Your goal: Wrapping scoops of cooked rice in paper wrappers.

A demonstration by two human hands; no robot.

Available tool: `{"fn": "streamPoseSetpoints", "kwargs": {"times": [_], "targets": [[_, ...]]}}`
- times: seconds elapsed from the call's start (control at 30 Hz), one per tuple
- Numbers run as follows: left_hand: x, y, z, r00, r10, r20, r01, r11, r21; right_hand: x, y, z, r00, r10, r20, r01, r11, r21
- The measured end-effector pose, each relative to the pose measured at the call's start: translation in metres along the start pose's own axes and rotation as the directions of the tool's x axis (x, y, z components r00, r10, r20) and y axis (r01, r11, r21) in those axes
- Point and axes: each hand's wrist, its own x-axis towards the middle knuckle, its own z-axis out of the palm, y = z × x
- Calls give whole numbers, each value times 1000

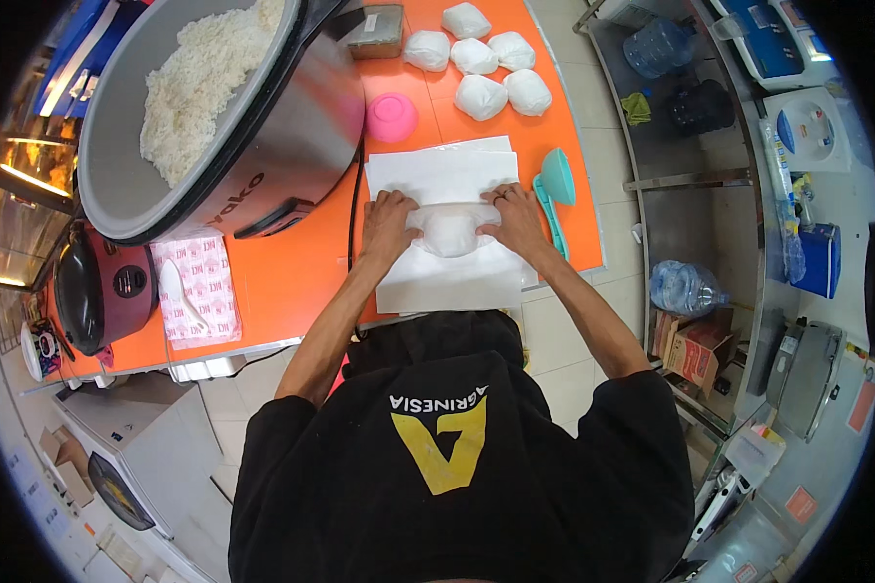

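A white paper bundle (pixel 449 232), rounded in the middle with thin sides, lies on a stack of white paper sheets (pixel 448 284) in front of me. My left hand (pixel 390 227) grips its left end, thumb on the near side and fingers beyond. The right end is held the same way by my right hand (pixel 514 222), which wears a ring. What is inside the bundle is hidden. Just right of the paper lies a teal scoop (pixel 558 178) with a teal handled tool under it. A pink bowl (pixel 391 116) sits beyond the paper's left corner.
Several white wrapped bundles (pixel 475 57) sit at the table's far end beside a lidded box (pixel 375 30). A large rice cooker (pixel 292 157) with white rice (pixel 197 84) fills the left. Nearby are a smaller cooker (pixel 127 280) and a white spoon (pixel 177 291). Metal shelving (pixel 689 178) stands rightward.
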Motion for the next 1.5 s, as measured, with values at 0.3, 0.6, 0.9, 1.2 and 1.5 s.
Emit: {"fn": "streamPoseSetpoints", "kwargs": {"times": [0.3,0.6,0.9,1.2,1.5], "targets": [[-7,-4,4,995,96,-25,-98,991,-91,-9,-3,11,1000,7,-14,-4,983,182],[-23,-8,23,920,332,-207,-328,943,58,-35,-12,32,959,-157,-236,169,985,32],[-38,8,4,909,400,-122,-367,903,225,-43,-20,11,947,-276,-167,295,950,105],[-37,-1,23,892,404,-203,-359,906,225,-40,-14,18,943,-292,-161,298,954,15],[-31,40,35,893,-431,-133,231,689,-687,-37,-21,24,949,-124,-290,166,978,124]]}}
